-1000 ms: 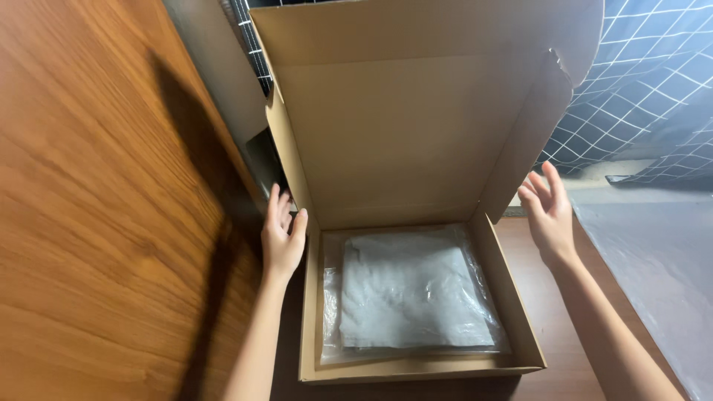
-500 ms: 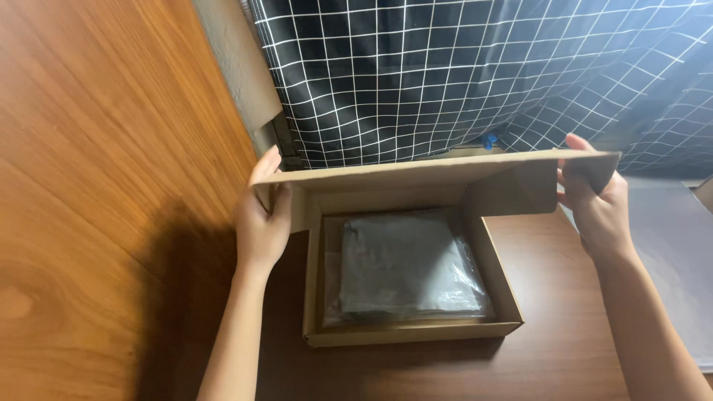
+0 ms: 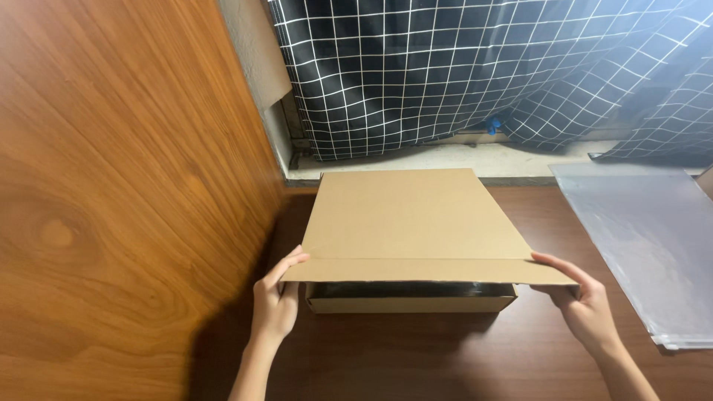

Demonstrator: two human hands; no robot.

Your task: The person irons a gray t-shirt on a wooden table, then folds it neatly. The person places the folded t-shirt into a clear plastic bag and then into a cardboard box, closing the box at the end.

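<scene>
A flat brown cardboard box lies on a dark wooden table, its hinged lid folded down almost flat over it. A dark gap shows under the lid's front flap. My left hand grips the lid's front left corner. My right hand pinches the front right corner of the flap. The contents of the box are hidden by the lid.
A wooden panel rises close on the left. A clear plastic bag lies flat on the table at the right. Behind the box hangs a black curtain with a white grid above a pale ledge.
The lid stood upright, then swung forward and down over the box. The grey item in plastic that showed inside is now covered. Both hands moved with the lid to its front corners.
</scene>
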